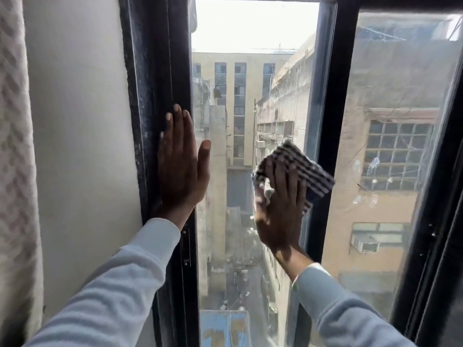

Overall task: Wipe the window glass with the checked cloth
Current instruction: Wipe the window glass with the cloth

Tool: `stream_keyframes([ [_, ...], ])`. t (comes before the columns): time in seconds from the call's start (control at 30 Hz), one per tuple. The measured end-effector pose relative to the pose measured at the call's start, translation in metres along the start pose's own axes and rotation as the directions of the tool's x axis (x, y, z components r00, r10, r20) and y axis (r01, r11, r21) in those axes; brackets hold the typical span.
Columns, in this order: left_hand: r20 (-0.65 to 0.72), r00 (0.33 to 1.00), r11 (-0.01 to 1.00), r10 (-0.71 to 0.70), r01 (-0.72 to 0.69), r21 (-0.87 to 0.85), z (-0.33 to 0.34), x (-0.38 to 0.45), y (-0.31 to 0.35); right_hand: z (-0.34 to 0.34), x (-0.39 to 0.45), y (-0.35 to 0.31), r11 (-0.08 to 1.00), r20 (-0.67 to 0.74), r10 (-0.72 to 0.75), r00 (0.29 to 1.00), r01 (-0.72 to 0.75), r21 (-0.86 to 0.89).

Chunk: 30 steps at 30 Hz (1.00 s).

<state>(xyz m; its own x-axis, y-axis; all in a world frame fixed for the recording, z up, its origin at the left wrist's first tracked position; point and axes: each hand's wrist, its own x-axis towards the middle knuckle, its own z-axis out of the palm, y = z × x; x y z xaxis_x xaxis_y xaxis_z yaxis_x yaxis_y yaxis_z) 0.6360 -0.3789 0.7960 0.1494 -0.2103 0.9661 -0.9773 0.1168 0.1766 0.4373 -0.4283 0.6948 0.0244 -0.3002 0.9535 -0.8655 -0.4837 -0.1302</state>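
- Right hand (280,209), centre-right of frame: palm flat, fingers spread, pressing the checked cloth (298,169) onto the window glass (238,121). Cloth is bunched, upper part sticking out past the fingertips toward the dark centre mullion (325,121).
- Left hand (181,161), centre-left: open and empty, flat on the black frame (155,96), thumb out over the pane.
- Risk: the cloth is pinned by the palm only, not gripped. A fast stroke could let it slide out and drop.
- Risk: a bunched cloth makes uneven contact, so streaks are likely. Loose corner may snag at the mullion.
- Risk: bare left thumb may smudge the glass.
- Surface: pane looks hazy. The right-hand pane (400,146) shows spots and smears.
- Room: pale wall and textured curtain (15,146) at far left. Buildings and a deep alley outside.
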Motion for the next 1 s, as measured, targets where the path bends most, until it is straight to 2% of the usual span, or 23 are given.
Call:
stream_keyframes([
  [0.03, 0.005, 1.0, 1.0, 0.0, 0.0, 0.005, -0.001, 0.0, 0.001, 0.002, -0.036, -0.012, 1.0, 0.083, -0.027, 0.996, 0.028, -0.01],
  [0.07, 0.009, 1.0, 1.0, -0.003, 0.003, 0.014, -0.002, -0.001, 0.001, 0.005, -0.065, -0.023, 0.984, 0.201, -0.166, 0.965, 0.177, -0.034],
  [0.1, 0.013, 1.0, 1.0, -0.006, 0.005, 0.019, -0.002, -0.001, 0.0, 0.008, -0.069, -0.026, 0.931, 0.259, -0.346, 0.902, 0.364, -0.023],
  [0.13, 0.018, 1.0, 1.0, -0.004, 0.004, 0.016, -0.003, -0.002, 0.0, 0.008, -0.048, -0.023, 0.853, 0.242, -0.501, 0.831, 0.521, -0.022],
  [0.17, 0.025, 1.0, 1.0, -0.001, 0.001, 0.011, -0.003, -0.002, 0.0, 0.006, -0.014, -0.019, 0.809, 0.192, -0.568, 0.801, 0.586, -0.051],
  [0.2, 0.03, 1.0, 1.0, -0.001, 0.001, 0.006, -0.003, -0.001, -0.001, 0.002, 0.022, -0.011, 0.837, 0.125, -0.529, 0.84, 0.54, -0.087],
  [0.27, 0.034, 0.999, 1.0, -0.012, 0.012, -0.001, -0.004, -0.001, -0.001, -0.004, 0.054, 0.01, 0.972, 0.009, -0.215, 0.977, 0.215, -0.099],
  [0.33, 0.035, 0.999, 1.0, -0.014, 0.014, -0.004, -0.006, -0.001, 0.003, 0.001, 0.008, 0.009, 0.988, 0.048, 0.117, 0.992, -0.111, -0.103],
  [0.37, 0.041, 0.999, 1.0, -0.013, 0.014, -0.009, -0.008, -0.001, 0.005, 0.006, -0.034, -0.002, 0.986, 0.102, 0.153, 0.983, -0.144, -0.082],
  [0.43, 0.054, 0.998, 1.0, -0.021, 0.021, -0.01, -0.01, -0.002, 0.007, 0.015, -0.085, -0.025, 0.999, 0.22, -0.054, 0.974, 0.055, 0.002],
  [0.5, 0.063, 0.998, 1.0, -0.024, 0.025, -0.008, -0.011, -0.002, 0.007, 0.02, -0.044, -0.03, 0.936, 0.157, -0.35, 0.923, 0.352, 0.013],
  [0.53, 0.069, 0.997, 1.0, -0.019, 0.02, -0.014, -0.011, -0.002, 0.007, 0.014, 0.0, -0.028, 0.898, 0.122, -0.432, 0.894, 0.439, -0.036],
  [0.57, 0.07, 0.997, 1.0, -0.016, 0.017, -0.02, -0.01, -0.003, 0.006, 0.008, 0.042, -0.019, 0.898, 0.075, -0.427, 0.901, 0.432, -0.078],
  [0.6, 0.067, 0.998, 1.0, -0.015, 0.016, -0.021, -0.01, -0.003, 0.006, 0.004, 0.072, -0.004, 0.936, -0.022, -0.344, 0.939, 0.341, -0.087],
  [0.63, 0.063, 0.998, 1.0, -0.016, 0.017, -0.016, -0.01, -0.002, 0.006, -0.002, 0.083, 0.01, 0.979, -0.116, -0.196, 0.974, 0.188, -0.078],
  [0.7, 0.056, 0.998, 1.0, -0.018, 0.018, -0.001, -0.011, -0.002, 0.008, -0.003, 0.04, 0.019, 0.997, -0.149, 0.061, 0.987, -0.067, -0.038],
  [0.73, 0.061, 0.998, 1.0, -0.021, 0.021, 0.005, -0.01, -0.002, 0.009, 0.001, -0.003, 0.011, 0.995, -0.086, 0.098, 0.991, -0.099, -0.011],
  [0.8, 0.066, 0.997, 0.999, -0.027, 0.026, 0.019, -0.01, -0.001, 0.009, 0.015, -0.068, -0.019, 0.992, 0.114, -0.124, 0.986, 0.124, 0.002],
  [0.83, 0.066, 0.998, 1.0, -0.024, 0.022, 0.021, -0.01, -0.001, 0.007, 0.022, -0.071, -0.028, 0.959, 0.155, -0.284, 0.946, 0.283, 0.028],
  [0.87, 0.064, 0.998, 1.0, -0.014, 0.013, 0.015, -0.008, -0.002, 0.005, 0.026, -0.051, -0.033, 0.914, 0.144, -0.406, 0.903, 0.404, 0.041],
  [0.9, 0.059, 0.998, 1.0, 0.0, 0.0, 0.009, -0.006, -0.003, 0.003, 0.026, -0.019, -0.032, 0.892, 0.107, -0.452, 0.886, 0.451, 0.034],
  [0.93, 0.054, 0.998, 1.0, 0.012, -0.012, 0.009, -0.005, -0.004, 0.0, 0.023, 0.011, -0.027, 0.904, 0.066, -0.426, 0.902, 0.427, 0.011],
  [1.0, 0.054, 0.998, 1.0, 0.018, -0.019, 0.017, -0.002, -0.004, -0.003, 0.015, 0.035, -0.007, 0.984, -0.065, -0.178, 0.982, 0.176, -0.039],
])
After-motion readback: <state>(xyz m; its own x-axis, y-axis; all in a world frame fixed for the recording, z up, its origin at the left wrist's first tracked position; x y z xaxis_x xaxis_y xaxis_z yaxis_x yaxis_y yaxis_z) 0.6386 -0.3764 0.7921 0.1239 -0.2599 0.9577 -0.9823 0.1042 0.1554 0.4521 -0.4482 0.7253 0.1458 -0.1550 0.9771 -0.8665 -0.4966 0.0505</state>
